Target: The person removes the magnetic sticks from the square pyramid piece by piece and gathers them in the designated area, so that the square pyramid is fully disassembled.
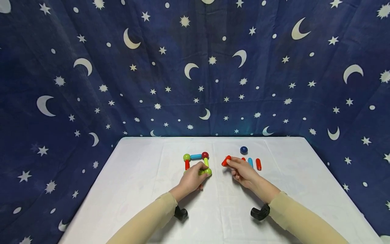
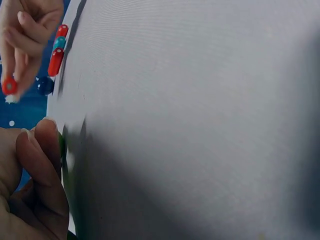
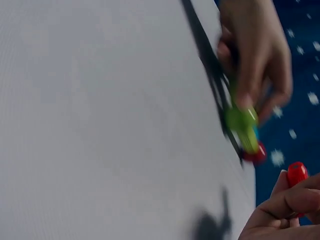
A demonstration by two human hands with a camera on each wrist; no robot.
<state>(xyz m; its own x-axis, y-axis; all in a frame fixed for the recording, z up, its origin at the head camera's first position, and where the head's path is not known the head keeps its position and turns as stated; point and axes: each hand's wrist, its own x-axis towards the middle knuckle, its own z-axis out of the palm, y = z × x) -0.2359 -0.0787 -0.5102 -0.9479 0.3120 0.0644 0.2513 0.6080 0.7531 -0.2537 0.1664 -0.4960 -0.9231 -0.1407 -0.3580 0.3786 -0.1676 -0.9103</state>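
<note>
A frame of rods and balls lies on the white table: a green ball (image 1: pixel 187 157), a blue rod (image 1: pixel 196 157), a dark red ball (image 1: pixel 205 155), a red rod (image 1: pixel 187 165), a yellow-green rod (image 1: pixel 206 162) and a green ball (image 1: pixel 208 172) at the near right corner. My left hand (image 1: pixel 191 177) pinches the near side beside that corner, covering part of it. My right hand (image 1: pixel 243 171) holds a red rod (image 1: pixel 226 161) between thumb and fingers, tilted, to the right of the frame. The right wrist view shows this rod (image 3: pixel 297 173) upright in the fingers.
Beyond my right hand lie a dark blue ball (image 1: pixel 243 150), a blue rod (image 1: pixel 250 162), a red rod (image 1: pixel 258 164) and another red rod (image 1: pixel 243 159), partly hidden. A dark blue curtain (image 1: pixel 170 112) with moons and stars hangs behind the table (image 1: pixel 137 159).
</note>
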